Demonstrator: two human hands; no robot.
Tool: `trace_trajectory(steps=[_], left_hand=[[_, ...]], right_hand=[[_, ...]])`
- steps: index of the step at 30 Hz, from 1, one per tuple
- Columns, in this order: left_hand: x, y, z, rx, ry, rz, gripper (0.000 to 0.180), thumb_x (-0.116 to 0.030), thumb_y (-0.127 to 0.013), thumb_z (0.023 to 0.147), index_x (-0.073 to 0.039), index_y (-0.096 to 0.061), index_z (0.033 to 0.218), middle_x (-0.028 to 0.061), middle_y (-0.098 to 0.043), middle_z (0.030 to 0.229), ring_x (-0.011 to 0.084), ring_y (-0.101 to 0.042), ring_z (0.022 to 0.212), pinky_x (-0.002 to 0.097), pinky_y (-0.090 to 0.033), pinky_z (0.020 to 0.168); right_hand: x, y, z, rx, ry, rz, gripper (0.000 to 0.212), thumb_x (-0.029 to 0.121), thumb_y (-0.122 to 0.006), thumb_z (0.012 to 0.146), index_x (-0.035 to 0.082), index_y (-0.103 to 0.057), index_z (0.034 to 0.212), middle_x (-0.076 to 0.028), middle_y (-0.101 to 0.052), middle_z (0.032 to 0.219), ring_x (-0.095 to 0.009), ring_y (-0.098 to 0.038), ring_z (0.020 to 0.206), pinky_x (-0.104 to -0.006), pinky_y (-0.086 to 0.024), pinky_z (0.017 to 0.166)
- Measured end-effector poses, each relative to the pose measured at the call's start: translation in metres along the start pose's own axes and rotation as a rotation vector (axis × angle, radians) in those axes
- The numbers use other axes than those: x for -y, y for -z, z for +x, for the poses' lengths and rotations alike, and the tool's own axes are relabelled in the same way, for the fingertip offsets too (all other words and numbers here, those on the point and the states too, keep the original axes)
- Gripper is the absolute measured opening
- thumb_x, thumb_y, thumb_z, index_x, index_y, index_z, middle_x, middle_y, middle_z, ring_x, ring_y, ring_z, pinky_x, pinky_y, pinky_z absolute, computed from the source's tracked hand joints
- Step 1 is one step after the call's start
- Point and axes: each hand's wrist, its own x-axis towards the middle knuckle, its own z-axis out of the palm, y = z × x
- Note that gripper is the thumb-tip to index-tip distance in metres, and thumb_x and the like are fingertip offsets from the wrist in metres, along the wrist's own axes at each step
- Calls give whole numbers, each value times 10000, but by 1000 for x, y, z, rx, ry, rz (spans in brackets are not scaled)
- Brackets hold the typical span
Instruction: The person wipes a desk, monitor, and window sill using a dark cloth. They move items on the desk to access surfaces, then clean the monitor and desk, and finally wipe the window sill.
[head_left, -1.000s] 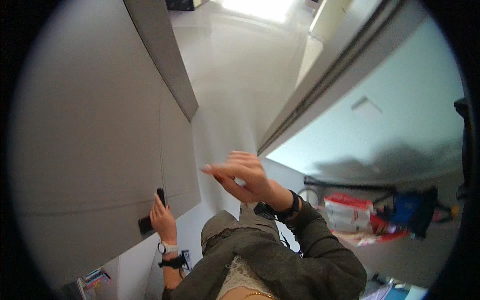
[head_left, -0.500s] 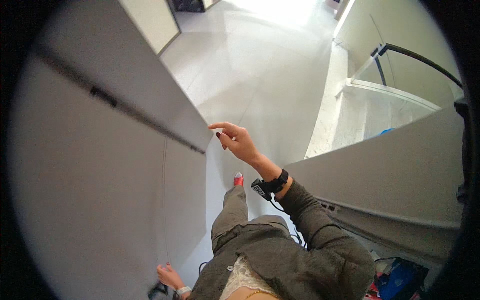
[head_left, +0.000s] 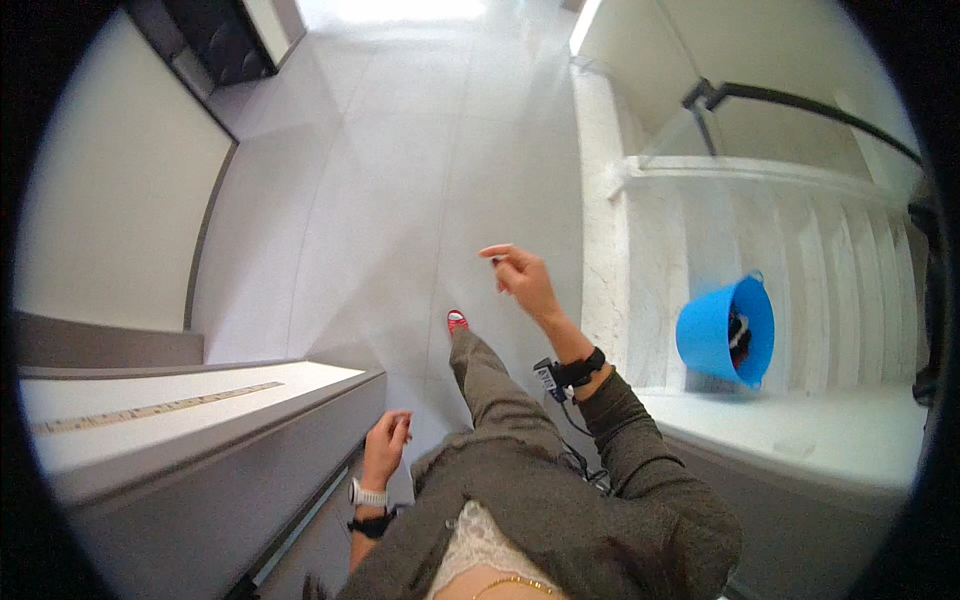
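Right hand (head_left: 525,283) held left of the blue bucket (head_left: 710,335) – forefinger extended, grip released, left hand (head_left: 384,445) held farther left – fingers bent, released, grey panel (head_left: 250,490) seen beside it, farthest from the bucket

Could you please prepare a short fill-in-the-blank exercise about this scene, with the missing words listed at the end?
1. The white watch is worn on the ____ wrist.
2. In the picture, the stairs lie to the ____ of the right hand.
3. The bucket on the stairs is ____ in colour.
4. The strap around the right wrist is ____ in colour.

Missing words: left; right; blue; black.
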Motion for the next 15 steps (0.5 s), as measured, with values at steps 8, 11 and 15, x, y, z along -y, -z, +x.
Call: trace_trajectory(steps=[8,11,15], left_hand=[[-137,92,174,-201,31,-2,181,-130,-572,981,-34,-667,1102,10,-637,763,83,-537,674,252,-455,666],[-161,131,243,-319,17,-155,183,-129,-575,981,-27,-671,1098,26,-685,875,81,-598,821,246,-484,770],[-175,213,358,-451,49,-190,184,-141,-568,993,-25,-682,1079,35,-703,932,91,-617,887,253,-482,781]], right_hand=[[28,-71,233,230,-140,61,260,-7,-468,931,-3,-692,1064,23,-529,645,-38,-463,541,-205,-375,498],[25,-129,326,428,-147,61,259,-11,-463,933,-11,-687,1061,13,-543,655,-40,-462,539,-213,-385,504],[15,-192,450,594,-94,42,254,-2,-466,939,-7,-685,1068,8,-543,633,-45,-451,521,-219,-393,514]])
